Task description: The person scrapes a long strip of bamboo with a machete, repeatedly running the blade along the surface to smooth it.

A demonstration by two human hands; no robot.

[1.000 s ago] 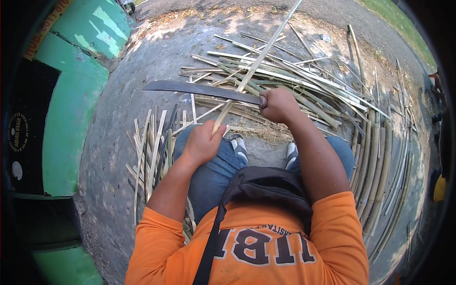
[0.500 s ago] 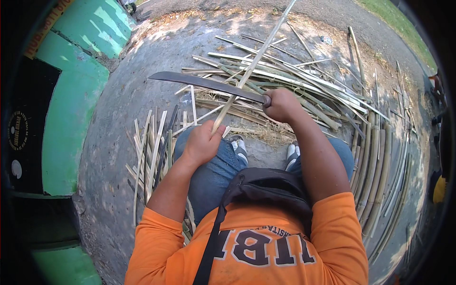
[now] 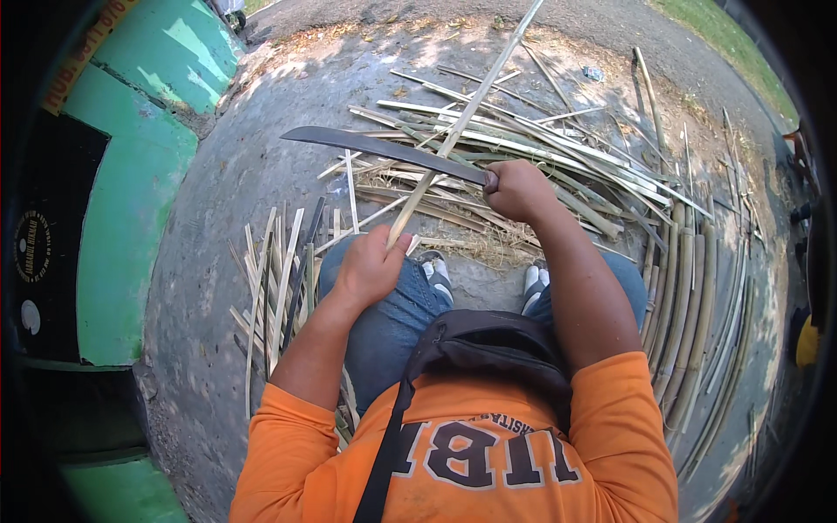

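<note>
My left hand (image 3: pixel 373 264) is closed round the near end of a long pale bamboo strip (image 3: pixel 472 106), which slants up and away to the right past the top edge. In my right hand (image 3: pixel 520 191) is the handle of a machete (image 3: pixel 384 150). Its long dark blade points left and lies across the strip, a little beyond my left hand. Whether the edge bites into the bamboo I cannot tell. Below the blade, on the ground, a heap of split bamboo pieces (image 3: pixel 580 166) spreads out in front of my feet.
Thin split strips (image 3: pixel 277 279) stand in a bundle by my left knee. Thicker bamboo poles (image 3: pixel 684 322) lie lengthwise on my right. A green wall (image 3: pixel 131 235) rises at the left. A dark waist bag (image 3: pixel 497 353) rests across my lap.
The machete has shifted slightly to the right, its tip a little higher in the picture. Both hands keep their hold, and the strip has barely moved.
</note>
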